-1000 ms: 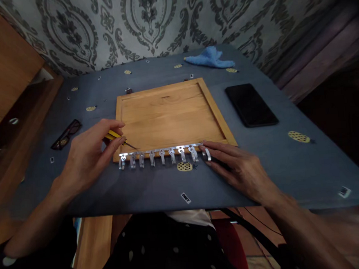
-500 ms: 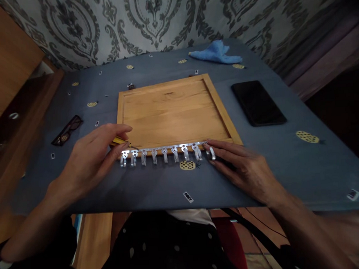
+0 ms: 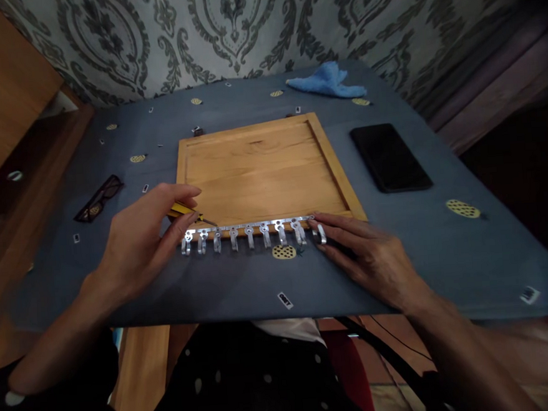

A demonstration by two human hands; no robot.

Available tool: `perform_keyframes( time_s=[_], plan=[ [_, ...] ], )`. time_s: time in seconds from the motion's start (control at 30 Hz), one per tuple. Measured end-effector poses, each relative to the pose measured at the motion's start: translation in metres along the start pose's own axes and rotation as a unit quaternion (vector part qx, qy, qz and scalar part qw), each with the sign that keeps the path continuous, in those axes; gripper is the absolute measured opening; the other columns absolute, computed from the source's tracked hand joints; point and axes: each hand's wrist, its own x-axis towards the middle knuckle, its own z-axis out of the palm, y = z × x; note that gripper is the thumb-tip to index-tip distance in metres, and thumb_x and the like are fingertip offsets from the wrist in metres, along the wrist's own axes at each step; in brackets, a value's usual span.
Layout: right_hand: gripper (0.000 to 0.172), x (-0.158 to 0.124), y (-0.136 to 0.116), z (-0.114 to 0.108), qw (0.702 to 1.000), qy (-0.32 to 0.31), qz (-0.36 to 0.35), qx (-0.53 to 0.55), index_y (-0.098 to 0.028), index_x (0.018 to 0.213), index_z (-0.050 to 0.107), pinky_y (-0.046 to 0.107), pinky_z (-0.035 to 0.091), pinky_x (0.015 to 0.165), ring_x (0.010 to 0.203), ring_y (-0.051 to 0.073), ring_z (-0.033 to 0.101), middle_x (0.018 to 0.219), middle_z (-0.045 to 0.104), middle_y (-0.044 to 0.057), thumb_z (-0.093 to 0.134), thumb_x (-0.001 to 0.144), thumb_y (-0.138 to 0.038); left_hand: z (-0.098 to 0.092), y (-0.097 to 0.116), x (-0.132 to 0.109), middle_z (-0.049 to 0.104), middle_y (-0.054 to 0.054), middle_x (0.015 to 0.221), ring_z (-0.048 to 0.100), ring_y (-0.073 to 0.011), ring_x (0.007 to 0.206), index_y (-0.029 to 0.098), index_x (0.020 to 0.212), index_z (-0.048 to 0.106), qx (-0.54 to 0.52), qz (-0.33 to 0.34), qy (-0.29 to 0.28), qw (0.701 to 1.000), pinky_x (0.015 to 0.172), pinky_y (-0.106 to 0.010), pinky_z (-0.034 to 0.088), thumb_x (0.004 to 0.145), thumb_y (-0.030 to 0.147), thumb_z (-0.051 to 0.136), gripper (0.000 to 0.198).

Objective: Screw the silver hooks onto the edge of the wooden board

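A wooden framed panel (image 3: 257, 169) lies on the blue-grey tablecloth in front of me. Along its near edge runs a metal rail with several hooks (image 3: 250, 230). My left hand (image 3: 140, 240) grips a small yellow screwdriver (image 3: 180, 211) between thumb and fingers; its thin tip points right, by the third hook from the left. At the rail's right end, my right hand (image 3: 371, 249) pinches the rail, with the last hook between its fingers. A dark object shows partly under those fingers, too hidden to name.
Dark-framed glasses (image 3: 99, 199) lie on the left of the table (image 3: 243, 295). A black phone (image 3: 391, 158) rests to the right of the panel, and a blue cloth (image 3: 328, 81) lies near the wall. Wooden furniture (image 3: 8, 92) borders the left side.
The screwdriver tip has shifted slightly right along the rail, towards the third hook. My right hand has stayed at the rail's right end. The whole view has shifted a little.
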Motion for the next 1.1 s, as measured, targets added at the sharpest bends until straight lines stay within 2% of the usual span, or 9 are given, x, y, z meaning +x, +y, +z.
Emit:
perform_keyframes(
  time_s=[0.23, 0.43, 0.53, 0.63, 0.73, 0.8, 0.9, 1.0, 1.1],
  plan=[
    [0.033, 0.0, -0.001, -0.001, 1.0, 0.0, 0.0, -0.003, -0.023, 0.135, 0.067, 0.047, 0.065, 0.098, 0.118, 0.027, 0.073, 0.138, 0.07, 0.01, 0.056, 0.103, -0.023, 0.003, 0.0, 0.003, 0.076, -0.003, 0.105, 0.074, -0.0162, 0.097, 0.02, 0.119, 0.061, 0.01, 0.024, -0.008, 1.0, 0.085, -0.025, 0.057, 0.103, 0.024, 0.053, 0.019],
    [0.033, 0.001, -0.001, 0.0, 1.0, 0.001, 0.002, -0.004, -0.022, 0.134, 0.068, 0.048, 0.065, 0.096, 0.116, 0.028, 0.074, 0.137, 0.071, 0.011, 0.056, 0.103, -0.023, -0.006, 0.003, 0.01, 0.076, 0.001, 0.108, 0.074, -0.0166, 0.098, 0.024, 0.12, 0.062, 0.022, 0.006, 0.026, 0.999, 0.086, -0.028, 0.058, 0.102, 0.026, 0.055, 0.019],
    [0.033, 0.0, -0.001, 0.0, 1.0, 0.002, 0.003, -0.004, -0.02, 0.133, 0.068, 0.048, 0.065, 0.096, 0.116, 0.028, 0.074, 0.137, 0.071, 0.012, 0.055, 0.103, -0.022, -0.012, 0.013, 0.022, 0.076, 0.003, 0.108, 0.073, -0.0157, 0.097, 0.026, 0.12, 0.062, 0.03, 0.008, 0.054, 0.998, 0.088, -0.028, 0.057, 0.101, 0.026, 0.058, 0.02],
    [0.033, 0.0, 0.0, 0.001, 1.0, 0.006, 0.004, -0.001, -0.021, 0.134, 0.068, 0.048, 0.065, 0.096, 0.116, 0.028, 0.074, 0.136, 0.071, 0.011, 0.056, 0.103, -0.024, -0.016, 0.028, 0.04, 0.075, 0.001, 0.104, 0.071, -0.0171, 0.095, 0.025, 0.12, 0.064, 0.028, 0.047, 0.104, 0.993, 0.081, -0.028, 0.057, 0.097, 0.026, 0.064, 0.023],
    [0.034, -0.001, -0.001, 0.001, 1.0, 0.004, 0.012, 0.003, -0.023, 0.135, 0.068, 0.046, 0.064, 0.099, 0.118, 0.026, 0.073, 0.137, 0.071, 0.01, 0.056, 0.103, -0.024, -0.016, 0.049, 0.06, 0.072, -0.004, 0.107, 0.069, -0.0213, 0.101, 0.02, 0.124, 0.062, 0.039, 0.08, 0.089, 0.992, 0.082, -0.032, 0.055, 0.099, 0.03, 0.059, 0.027],
    [0.034, 0.0, -0.002, 0.0, 1.0, -0.001, 0.018, 0.007, -0.024, 0.135, 0.068, 0.046, 0.063, 0.1, 0.12, 0.026, 0.072, 0.138, 0.07, 0.01, 0.057, 0.103, -0.024, -0.013, 0.063, 0.07, 0.07, -0.003, 0.111, 0.069, -0.0217, 0.103, 0.022, 0.126, 0.059, 0.033, 0.092, 0.071, 0.993, 0.084, -0.034, 0.055, 0.1, 0.03, 0.057, 0.027],
    [0.034, 0.0, -0.003, 0.0, 1.0, -0.003, 0.025, 0.013, -0.024, 0.134, 0.069, 0.047, 0.063, 0.098, 0.12, 0.027, 0.072, 0.137, 0.071, 0.01, 0.056, 0.103, -0.025, -0.004, 0.078, 0.08, 0.069, -0.001, 0.11, 0.071, -0.0206, 0.101, 0.022, 0.125, 0.058, -0.002, 0.126, 0.049, 0.991, 0.076, -0.029, 0.054, 0.102, 0.027, 0.056, 0.024],
    [0.034, 0.0, -0.005, -0.001, 0.999, -0.004, 0.029, 0.015, -0.022, 0.135, 0.069, 0.045, 0.063, 0.099, 0.12, 0.026, 0.072, 0.137, 0.071, 0.01, 0.054, 0.104, -0.026, 0.01, 0.082, 0.084, 0.071, -0.002, 0.109, 0.072, -0.0184, 0.095, 0.02, 0.121, 0.059, -0.044, 0.169, 0.035, 0.984, 0.074, -0.027, 0.053, 0.102, 0.022, 0.055, 0.02],
    [0.035, 0.001, -0.007, -0.002, 0.999, -0.006, 0.031, 0.012, -0.021, 0.136, 0.067, 0.045, 0.062, 0.099, 0.12, 0.026, 0.071, 0.139, 0.07, 0.011, 0.053, 0.105, -0.026, 0.022, 0.08, 0.086, 0.073, -0.001, 0.11, 0.072, -0.0176, 0.094, 0.022, 0.12, 0.059, -0.064, 0.181, 0.043, 0.98, 0.079, -0.026, 0.055, 0.101, 0.021, 0.057, 0.019]
  ],
)
